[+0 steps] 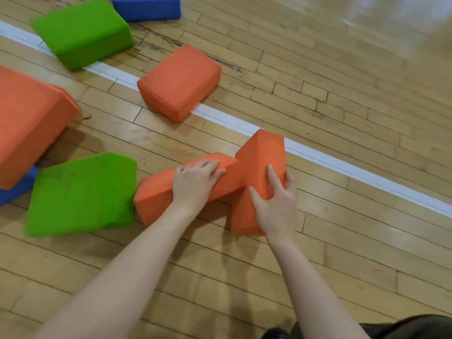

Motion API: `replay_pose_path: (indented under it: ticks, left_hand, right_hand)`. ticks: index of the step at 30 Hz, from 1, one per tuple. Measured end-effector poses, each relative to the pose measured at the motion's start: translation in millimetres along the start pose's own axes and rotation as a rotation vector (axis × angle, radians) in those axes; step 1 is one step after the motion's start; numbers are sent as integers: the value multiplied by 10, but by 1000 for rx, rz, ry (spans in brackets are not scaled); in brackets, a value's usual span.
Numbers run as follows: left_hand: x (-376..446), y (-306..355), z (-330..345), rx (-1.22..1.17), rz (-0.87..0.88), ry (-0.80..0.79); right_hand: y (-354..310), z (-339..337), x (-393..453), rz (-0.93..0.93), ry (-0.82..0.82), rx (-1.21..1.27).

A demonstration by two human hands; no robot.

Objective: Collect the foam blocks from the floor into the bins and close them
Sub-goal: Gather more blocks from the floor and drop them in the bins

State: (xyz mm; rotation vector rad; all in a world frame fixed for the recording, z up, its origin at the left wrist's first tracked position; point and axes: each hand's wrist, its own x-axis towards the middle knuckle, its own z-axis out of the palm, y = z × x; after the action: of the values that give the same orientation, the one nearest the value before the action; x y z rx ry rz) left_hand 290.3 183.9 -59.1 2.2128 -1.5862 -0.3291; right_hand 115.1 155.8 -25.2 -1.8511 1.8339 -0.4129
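Two orange foam blocks stand on edge on the wooden floor, meeting in a T shape. My left hand (194,183) grips the top of the left orange block (156,194), fingers curled over its far side. My right hand (275,203) grips the right orange block (263,155), thumb on its near face and fingers round its right side. A green block (80,194) lies flat just left of them. Another orange block (179,81) lies flat across the white floor line. No bin is in view.
A large orange block (29,121) sits at the left edge over a blue block (17,188). A second green block (82,30) and another blue block (146,7) lie at the top left. The white line (342,165) crosses the floor diagonally. Dark clothing (403,326) shows bottom right.
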Motion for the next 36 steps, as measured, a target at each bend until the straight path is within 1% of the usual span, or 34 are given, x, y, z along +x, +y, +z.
replay_pose_path:
  ticks: [2, 3, 5, 6, 7, 8, 9, 11, 13, 15, 18, 20, 23, 28, 33, 36]
  left_hand:
    - [-8, 2, -8, 18, 32, 40]
    - [-2, -21, -20, 21, 88, 72]
    - [7, -128, -62, 49, 292, 104]
    - [-11, -191, -86, 94, 391, 72]
    - [-42, -241, -113, 159, 454, 21]
    - [-71, -274, -137, 233, 473, -37]
    - [-92, -289, -153, 297, 454, -87]
    - [-111, -258, -179, 362, 357, -153]
    - [-100, -194, -203, 355, 296, -145]
    - [-100, -131, -224, 296, 239, -113]
    - [-162, 30, -355, 154, 41, -78]
    - [-239, 177, -594, 88, -51, -43]
    - [-392, 472, -1225, 33, -154, 6]
    - [-653, 1127, -2599, -42, -358, 31]
    - [-921, 1747, -4012, -63, -514, 33]
    - [-1125, 2012, -4843, -101, -573, 83]
  right_hand:
    - [17, 17, -24, 3, -45, -25]
    - [11, 36, -38, -5, -60, -40]
    - [3, 80, -71, -23, -74, -77]
    - [1, 97, -88, -24, -74, -82]
    - [4, 109, -103, -18, -74, -71]
    - [16, 120, -114, -11, -75, -50]
    - [27, 128, -126, -3, -82, -25]
    - [38, 138, -138, -7, -114, -12]
    - [40, 146, -148, -40, -129, -46]
    - [41, 146, -152, -55, -127, -56]
    - [-19, 56, -147, -37, -131, -22]
    - [-155, -133, -185, -33, -133, -8]
    - [-502, -657, -337, -56, -148, 12]
    - [-1255, -1850, -692, -106, -190, 31]
    - [-2140, -3064, -1110, -226, -252, 39]
    - [-2703, -3687, -1377, -301, -274, 0]
